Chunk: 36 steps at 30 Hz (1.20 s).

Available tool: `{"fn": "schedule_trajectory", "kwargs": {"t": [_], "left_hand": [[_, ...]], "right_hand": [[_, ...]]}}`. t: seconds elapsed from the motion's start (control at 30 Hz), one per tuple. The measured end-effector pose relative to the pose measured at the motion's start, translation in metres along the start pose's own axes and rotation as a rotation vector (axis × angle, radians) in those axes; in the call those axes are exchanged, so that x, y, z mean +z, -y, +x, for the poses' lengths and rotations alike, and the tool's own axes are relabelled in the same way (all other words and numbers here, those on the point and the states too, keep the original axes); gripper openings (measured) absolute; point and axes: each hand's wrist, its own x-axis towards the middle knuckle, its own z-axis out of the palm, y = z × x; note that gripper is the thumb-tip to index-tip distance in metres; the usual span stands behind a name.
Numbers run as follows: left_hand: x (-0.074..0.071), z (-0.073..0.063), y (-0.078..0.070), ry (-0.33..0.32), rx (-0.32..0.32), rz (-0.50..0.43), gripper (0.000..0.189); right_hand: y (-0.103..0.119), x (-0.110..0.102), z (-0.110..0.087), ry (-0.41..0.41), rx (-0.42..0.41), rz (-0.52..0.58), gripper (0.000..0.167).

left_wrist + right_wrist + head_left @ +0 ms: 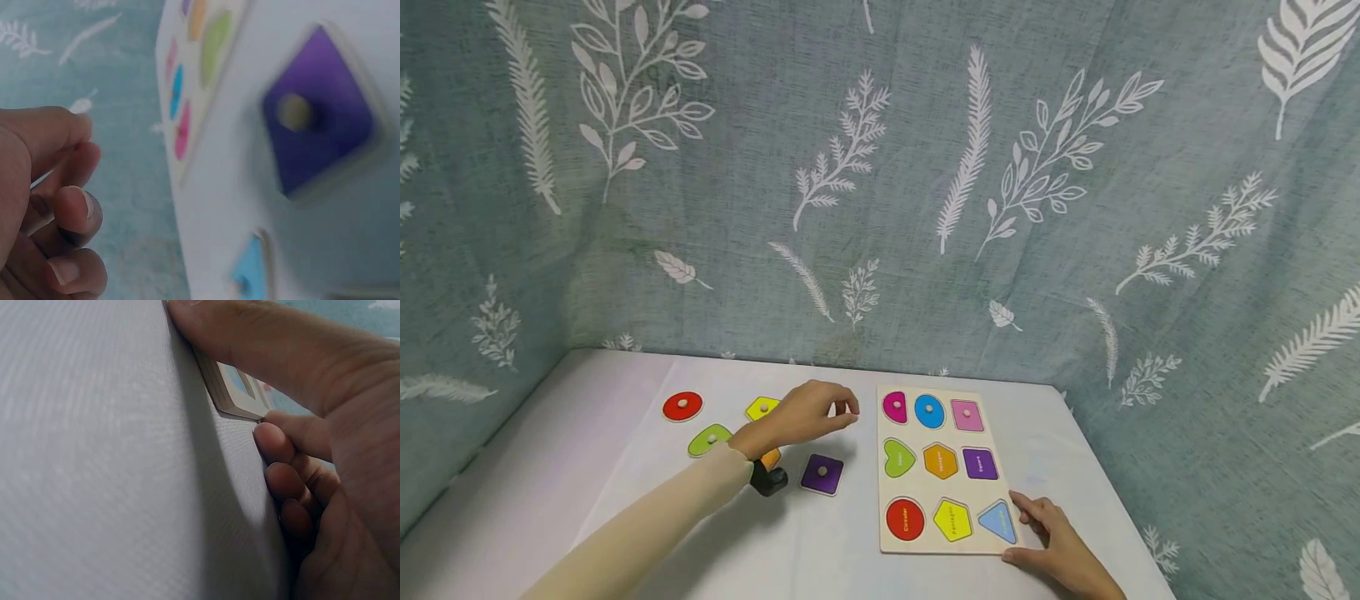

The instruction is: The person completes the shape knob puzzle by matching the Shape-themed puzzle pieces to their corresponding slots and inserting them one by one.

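A wooden shape puzzle board (pixel 932 546) lies on the table, with a magenta half-round, a blue oval and a pink square knobbed piece in its top row; the lower recesses show coloured shapes with printed words. My right hand (pixel 1060 550) holds the board's near right corner, thumb at the front edge and fingers along the side. Above the table, left of the board, my left hand (pixel 808 411) hangs with loosely bent fingers and nothing in them. Nearest to it is a knobbed purple square piece (pixel 830 482). A blue piece (pixel 252 272) appears partly in the left wrist view.
Left of the board lie a red round piece (pixel 682 407), a green piece (pixel 702 444) and a yellow piece (pixel 760 407). My left wrist covers most of an orange piece (pixel 771 459). A leaf-patterned curtain (pixel 880 275) hangs behind the white table (pixel 625 533).
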Motion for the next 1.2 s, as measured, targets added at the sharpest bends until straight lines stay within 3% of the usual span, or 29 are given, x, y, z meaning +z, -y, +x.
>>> {"fn": "schedule_trajectory", "kwargs": {"t": [0.33,0.53,0.87,1.2], "left_hand": [[-0.006,-0.046,0.032,-0.006,-0.031,0.004,0.005],[-0.011,-0.061,0.042,-0.009,-0.104,0.006,0.009],[-0.018,-0.087,0.054,-0.029,-0.139,0.012,0.003],[-0.027,-0.112,0.068,-0.059,-0.239,0.044,0.008]], "right_hand": [[-0.005,-0.001,0.0,0.017,0.009,0.021,0.099],[-0.006,-0.001,0.001,0.022,-0.008,0.026,0.097],[-0.001,-0.001,0.001,0.028,-0.021,0.006,0.097],[-0.001,-0.001,0.002,0.011,-0.003,-0.012,0.099]]}}
